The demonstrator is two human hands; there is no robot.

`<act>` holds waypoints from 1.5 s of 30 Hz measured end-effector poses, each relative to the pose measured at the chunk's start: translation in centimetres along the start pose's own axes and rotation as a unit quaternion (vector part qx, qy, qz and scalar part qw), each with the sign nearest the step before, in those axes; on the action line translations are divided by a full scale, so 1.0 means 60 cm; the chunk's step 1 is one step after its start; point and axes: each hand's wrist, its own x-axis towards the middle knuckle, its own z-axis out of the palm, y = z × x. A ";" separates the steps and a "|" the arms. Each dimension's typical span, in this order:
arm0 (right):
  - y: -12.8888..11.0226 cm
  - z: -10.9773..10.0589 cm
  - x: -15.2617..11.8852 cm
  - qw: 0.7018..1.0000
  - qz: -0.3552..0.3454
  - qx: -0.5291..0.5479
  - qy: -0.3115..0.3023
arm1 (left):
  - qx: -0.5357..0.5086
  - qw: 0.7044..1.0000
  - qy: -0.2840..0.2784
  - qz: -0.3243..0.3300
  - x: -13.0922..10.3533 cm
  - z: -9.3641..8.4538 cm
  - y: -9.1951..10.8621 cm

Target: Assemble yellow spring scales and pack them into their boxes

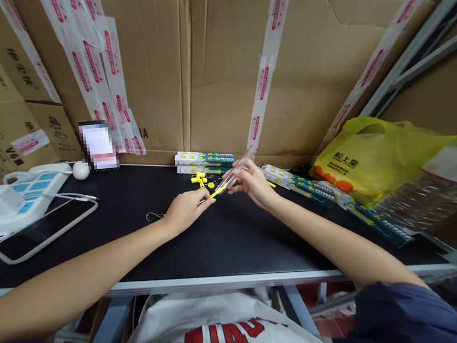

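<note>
My left hand (pixel 187 211): fingers clamped on a slim yellow piece (pixel 217 192), above the middle of the black counter (pixel 234 240). My right hand (pixel 251 183): fingers closed around a clear plastic sleeve (pixel 234 172). Small yellow parts (pixel 200 179): just beyond, toward the back edge.

Your open stretch is spreading along the front of the black desk (pixel 243 250), between your forearms. Behind it, the cardboard wall (pixel 224 76) is blocking you. Yellow pieces (pixel 200 179) and narrow boxes (pixel 203 162) are crowding the back middle; the yellow bag (pixel 383 158) is closing off the right, while the power strip (pixel 34 194) and flat phone (pixel 45 230) are obstructing the left.
</note>
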 end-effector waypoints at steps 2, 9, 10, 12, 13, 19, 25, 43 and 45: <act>0.005 0.006 -0.005 0.999 0.023 -0.002 -0.024 | -0.007 1.000 0.002 0.000 0.000 -0.001 0.001; 0.023 0.020 -0.014 0.997 0.056 0.025 -0.045 | -0.066 0.997 0.031 -0.002 -0.005 0.005 0.003; 0.024 0.020 -0.014 0.997 0.054 0.029 -0.045 | -0.076 0.996 0.039 0.007 -0.005 0.006 0.002; 0.026 0.020 -0.015 0.997 0.048 0.037 -0.048 | -0.093 0.993 0.057 0.031 -0.004 0.010 -0.002; 0.027 0.020 -0.016 0.997 0.044 0.040 -0.049 | -0.098 0.992 0.068 0.042 -0.003 0.011 -0.005; 0.021 0.025 -0.024 0.998 0.010 0.033 -0.052 | -0.124 0.983 0.108 0.083 -0.002 0.015 -0.008; 0.015 0.028 -0.028 0.997 0.015 0.021 -0.069 | -0.183 0.965 0.115 0.148 -0.002 0.017 -0.004; 0.017 0.024 -0.027 0.975 0.114 0.052 -0.181 | -0.197 0.973 0.081 0.091 -0.005 0.006 0.002; 0.012 0.019 -0.021 0.979 0.106 0.044 -0.168 | -0.214 0.973 0.070 0.056 -0.001 0.003 0.000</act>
